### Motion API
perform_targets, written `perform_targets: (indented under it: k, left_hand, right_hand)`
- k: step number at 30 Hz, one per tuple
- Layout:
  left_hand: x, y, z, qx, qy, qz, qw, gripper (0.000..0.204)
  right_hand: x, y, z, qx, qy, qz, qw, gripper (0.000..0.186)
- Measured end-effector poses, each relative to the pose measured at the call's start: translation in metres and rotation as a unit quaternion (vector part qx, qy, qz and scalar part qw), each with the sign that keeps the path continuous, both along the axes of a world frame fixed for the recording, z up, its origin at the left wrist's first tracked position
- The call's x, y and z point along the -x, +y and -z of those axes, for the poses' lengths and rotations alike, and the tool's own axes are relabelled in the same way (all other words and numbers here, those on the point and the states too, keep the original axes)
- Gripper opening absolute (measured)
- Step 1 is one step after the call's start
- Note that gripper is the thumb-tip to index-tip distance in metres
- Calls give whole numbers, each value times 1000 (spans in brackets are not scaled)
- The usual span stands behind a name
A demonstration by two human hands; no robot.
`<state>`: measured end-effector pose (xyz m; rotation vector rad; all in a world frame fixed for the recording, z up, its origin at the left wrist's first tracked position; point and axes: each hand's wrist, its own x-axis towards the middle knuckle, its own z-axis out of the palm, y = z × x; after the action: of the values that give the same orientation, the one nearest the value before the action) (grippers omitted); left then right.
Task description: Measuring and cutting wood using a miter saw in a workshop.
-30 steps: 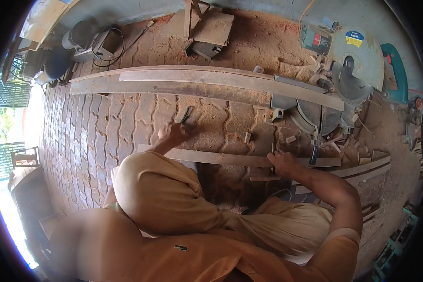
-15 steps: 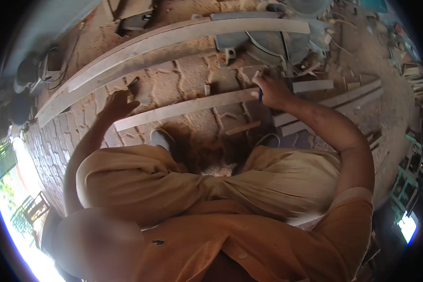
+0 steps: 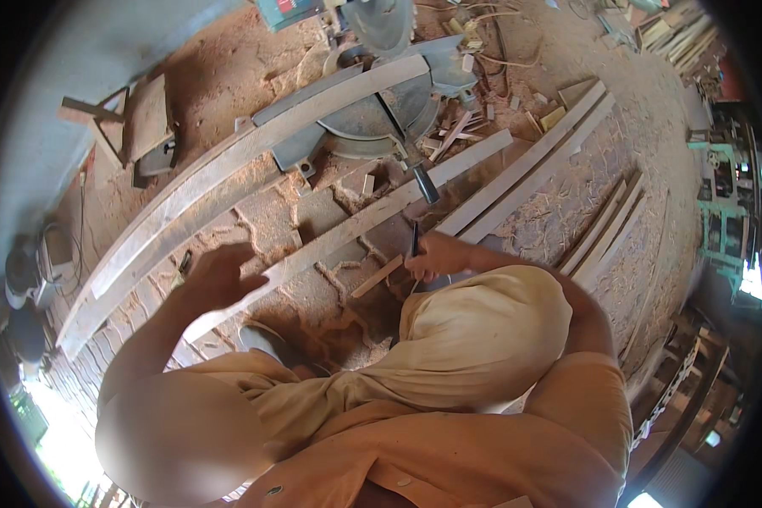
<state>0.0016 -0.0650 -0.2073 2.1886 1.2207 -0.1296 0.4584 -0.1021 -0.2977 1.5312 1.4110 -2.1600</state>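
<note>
My left hand (image 3: pixel 224 275) hovers by the near end of a long pale wooden strip (image 3: pixel 334 240), thumb apart from the fingers and nothing visible in it. In my right hand (image 3: pixel 438 256), closed near my knee, a dark slim pen-like stick (image 3: pixel 414 240) points upward. A short thin wood offcut (image 3: pixel 377 277) lies just left of that hand. Beyond the strip stands a mitre saw, with a round grey base (image 3: pixel 360 127), a black handle (image 3: pixel 426 184) and a blade guard (image 3: pixel 381 24). A long plank (image 3: pixel 254 140) rests across the saw.
Two long wooden strips (image 3: pixel 529 161) lie to the right, with several more (image 3: pixel 608 224) beyond my right forearm. A wooden frame-like piece (image 3: pixel 148 118) stands at the far left. Sawdust and small offcuts litter the paving (image 3: pixel 313 212). Green metal racks (image 3: pixel 720 212) line the right.
The view has swung to the right. My right hand has drawn back from beside the saw to near my knee, the dark stick now showing in it. My left hand stays near the strip's end.
</note>
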Motion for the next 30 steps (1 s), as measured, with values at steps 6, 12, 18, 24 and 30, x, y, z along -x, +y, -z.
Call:
perform_targets:
  k: [6,12,18,24,30]
  left_hand:
    - [14,-18,24,178,176,95,963,59]
    - [20,-3,24,80,134,42,987,48]
    - [20,13,28,56,147,11,988,43]
    - [13,13,30,128,200,29,971,49]
    - [11,19,22,120,186,22,975,48]
  right_hand:
    - [29,-72,60,152,-47,268,950,43]
    - [21,-60,54,-169,-108,238,950,38]
    - [-42,-22,45,-515,-227,-2,827,29]
    - [-100,6,37,-514,-271,-203,788,50]
    - [-149,-12,25,-497,-304,-382,718,59]
